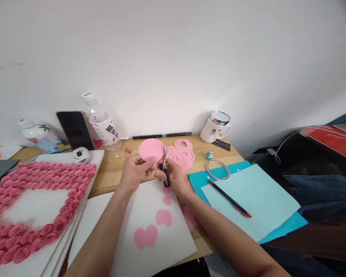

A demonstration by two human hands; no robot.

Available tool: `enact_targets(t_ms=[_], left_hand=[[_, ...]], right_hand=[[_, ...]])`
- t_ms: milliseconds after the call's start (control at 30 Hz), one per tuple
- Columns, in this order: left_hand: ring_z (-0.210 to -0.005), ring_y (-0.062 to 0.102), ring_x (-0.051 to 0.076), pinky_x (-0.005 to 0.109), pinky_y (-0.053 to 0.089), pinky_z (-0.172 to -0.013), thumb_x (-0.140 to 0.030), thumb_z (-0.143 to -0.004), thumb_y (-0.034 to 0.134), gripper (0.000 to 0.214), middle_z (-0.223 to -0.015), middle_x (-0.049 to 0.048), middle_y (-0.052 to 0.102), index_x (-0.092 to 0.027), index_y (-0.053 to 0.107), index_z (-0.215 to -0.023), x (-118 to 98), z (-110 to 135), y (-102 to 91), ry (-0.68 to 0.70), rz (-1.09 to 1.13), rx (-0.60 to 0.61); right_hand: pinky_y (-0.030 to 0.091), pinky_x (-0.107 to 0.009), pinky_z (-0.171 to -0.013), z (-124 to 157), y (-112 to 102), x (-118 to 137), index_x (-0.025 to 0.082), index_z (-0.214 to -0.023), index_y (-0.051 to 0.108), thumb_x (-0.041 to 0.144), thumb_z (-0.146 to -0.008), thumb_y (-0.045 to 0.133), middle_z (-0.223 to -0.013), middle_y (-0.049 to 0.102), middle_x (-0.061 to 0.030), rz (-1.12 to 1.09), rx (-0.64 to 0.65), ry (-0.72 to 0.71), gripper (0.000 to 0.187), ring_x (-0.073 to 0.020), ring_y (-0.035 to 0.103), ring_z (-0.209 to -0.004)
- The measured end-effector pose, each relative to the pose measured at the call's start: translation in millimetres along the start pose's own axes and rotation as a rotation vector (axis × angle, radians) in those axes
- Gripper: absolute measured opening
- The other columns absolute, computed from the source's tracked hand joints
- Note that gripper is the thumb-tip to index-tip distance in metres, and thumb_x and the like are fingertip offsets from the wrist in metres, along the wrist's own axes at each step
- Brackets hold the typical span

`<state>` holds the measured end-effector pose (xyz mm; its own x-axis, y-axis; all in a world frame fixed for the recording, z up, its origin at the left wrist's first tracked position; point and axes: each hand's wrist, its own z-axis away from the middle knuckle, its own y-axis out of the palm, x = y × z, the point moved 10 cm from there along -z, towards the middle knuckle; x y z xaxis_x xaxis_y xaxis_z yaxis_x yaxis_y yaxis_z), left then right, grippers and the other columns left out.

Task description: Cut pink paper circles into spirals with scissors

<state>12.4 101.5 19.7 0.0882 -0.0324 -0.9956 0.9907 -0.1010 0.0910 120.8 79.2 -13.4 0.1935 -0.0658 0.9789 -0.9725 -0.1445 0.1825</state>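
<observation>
My left hand (134,171) pinches a round pink paper disc (150,150) and holds it up over the wooden table (115,165). My right hand (174,179) grips black-handled scissors (165,169), whose blades point up into the disc's right edge. Below my hands lies a white sheet (150,246) with a few pink paper scraps (145,235) on it. A pile of cut pink paper spirals (182,154) lies just behind the scissors.
A white board with rolled pink paper roses (40,204) fills the left. Two bottles (102,123), a phone (75,130), a mug (216,127) and a black marker (161,135) stand along the wall. Blue paper sheets (253,200) with a pen (229,199) and tape ring (218,169) lie right.
</observation>
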Motion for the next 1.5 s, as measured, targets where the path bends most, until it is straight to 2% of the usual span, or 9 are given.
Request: enact_targets(t_ms=[333,633,767,900,1133,1500], left_hand=[[-0.034,0.039,0.004,0.02,0.031,-0.037,-0.026,-0.067,0.067,0.025,-0.043,-0.0032,0.052,-0.015,0.052,-0.05,-3.2,1.6,-1.0,0.002,0.043,-0.012],[-0.036,0.037,0.004,0.019,0.03,-0.037,-0.024,-0.062,0.07,0.026,-0.039,-0.0038,0.046,-0.014,0.052,-0.045,2.2,1.4,-3.0,-0.025,0.018,-0.054],[-0.036,0.037,0.004,0.018,0.028,-0.036,-0.023,-0.061,0.07,0.022,-0.039,-0.0045,0.045,-0.013,0.056,-0.047,2.4,1.1,-5.0,-0.024,-0.002,-0.054],[-0.036,0.036,0.004,0.019,0.029,-0.036,-0.025,-0.061,0.07,0.023,-0.039,-0.0038,0.046,-0.013,0.057,-0.046,2.2,0.7,-4.8,-0.017,-0.009,-0.039],[-0.036,0.036,0.004,0.019,0.028,-0.036,-0.026,-0.062,0.07,0.024,-0.041,-0.004,0.047,-0.014,0.054,-0.048,5.1,-0.9,-6.0,-0.031,0.003,-0.037],[-0.035,0.034,0.004,0.02,0.027,-0.036,-0.027,-0.062,0.069,0.031,-0.037,-0.0056,0.042,-0.016,0.046,-0.045,-3.1,1.4,-4.1,-0.004,0.019,-0.046]], right_hand=[[0.033,-0.021,-0.046,0.7,2.4,-1.8,0.019,-0.085,0.048,0.04,-0.068,0.067,-0.054,0.047,0.0066,0.011,0.016,0.002,0.033,-0.0092,0.044,-0.048],[0.035,-0.022,-0.049,0.2,7.4,-1.7,0.019,-0.086,0.047,0.045,-0.061,0.075,-0.061,0.049,0.0048,0.009,0.054,-0.005,0.046,-0.0093,0.044,-0.052],[0.034,-0.021,-0.049,-0.4,6.6,1.4,0.019,-0.088,0.046,0.042,-0.061,0.077,-0.061,0.044,0.0066,-0.009,0.058,-0.018,0.047,-0.0082,0.04,-0.053],[0.032,-0.021,-0.048,0.6,8.4,3.8,0.02,-0.088,0.046,0.042,-0.06,0.077,-0.062,0.046,0.0059,-0.018,0.07,-0.003,0.047,-0.0077,0.038,-0.052],[0.031,-0.021,-0.048,1.4,6.7,3.8,0.019,-0.085,0.049,0.045,-0.059,0.076,-0.061,0.048,0.0047,0.015,0.044,0.023,0.045,-0.0082,0.039,-0.053],[0.032,-0.02,-0.044,2.9,5.9,0.7,0.02,-0.083,0.049,0.042,-0.065,0.07,-0.057,0.048,0.0058,0.042,0.041,0.036,0.036,-0.0077,0.04,-0.047]])
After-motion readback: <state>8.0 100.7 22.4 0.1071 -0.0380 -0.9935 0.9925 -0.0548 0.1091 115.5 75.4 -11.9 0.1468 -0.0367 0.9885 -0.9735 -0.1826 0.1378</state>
